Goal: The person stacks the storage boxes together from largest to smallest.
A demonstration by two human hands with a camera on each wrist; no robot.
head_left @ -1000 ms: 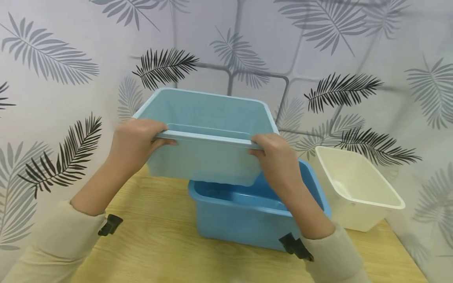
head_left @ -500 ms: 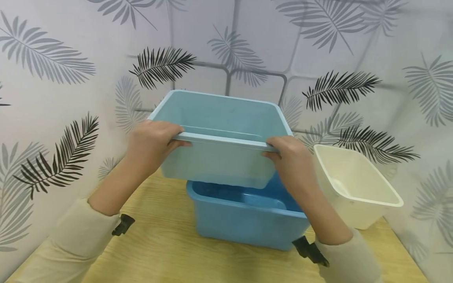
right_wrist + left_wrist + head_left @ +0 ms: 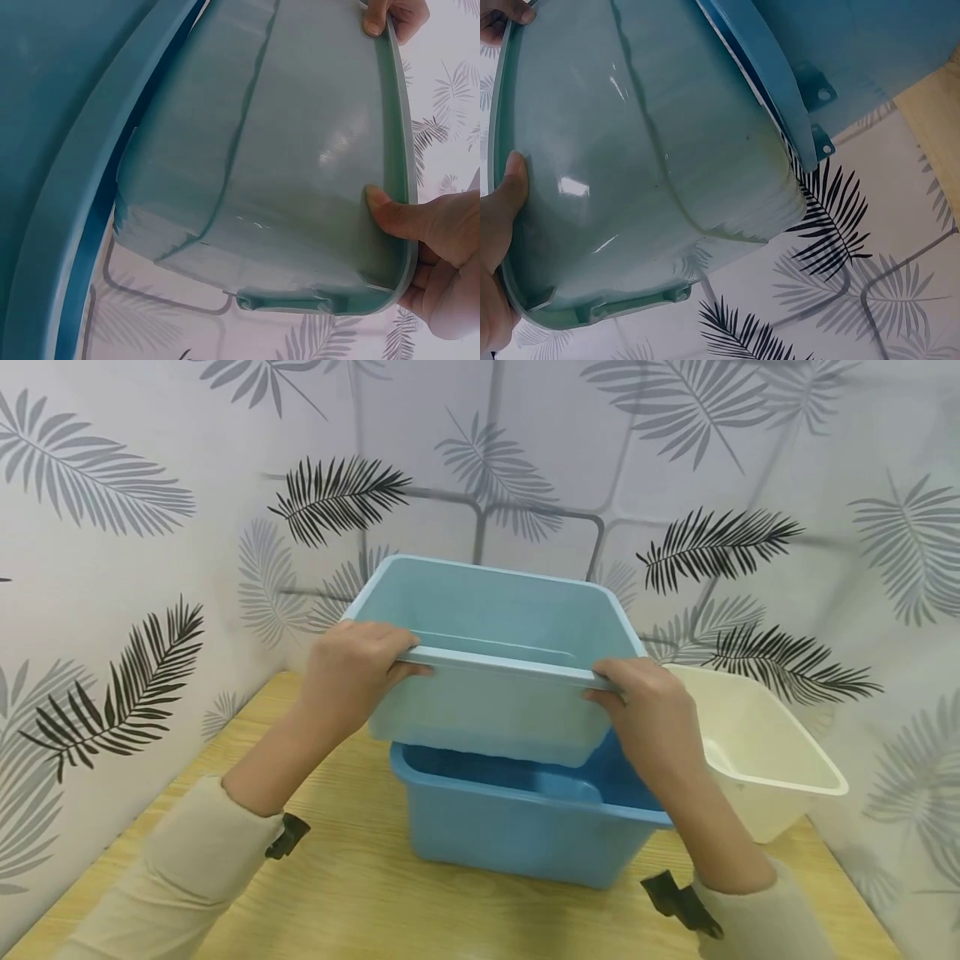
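Note:
A pale blue plastic bin [image 3: 487, 706] is held up by its near rim, its open top tilted toward me. My left hand [image 3: 356, 672] grips the rim near the left corner, thumb beneath on the outer wall and fingers over the edge. At the right corner my right hand [image 3: 651, 706] grips the same rim in the same way. Below is a darker blue bin [image 3: 517, 835], standing on the table; the pale bin's base overlaps its opening in the head view. In the right wrist view the pale bin's wall [image 3: 300, 150] slants beside the darker bin's rim [image 3: 82, 165].
A cream bin [image 3: 757, 735] stands at the right, partly hidden behind my right hand. The wood-grain table [image 3: 360, 877] meets a wall [image 3: 525, 435] with a leaf pattern behind and at the sides. Dark straps [image 3: 678, 906] sit on both sleeves.
Both hands have carried the pale blue bin to the right and slightly down, over the darker blue bin. The darker and cream bins stay in place.

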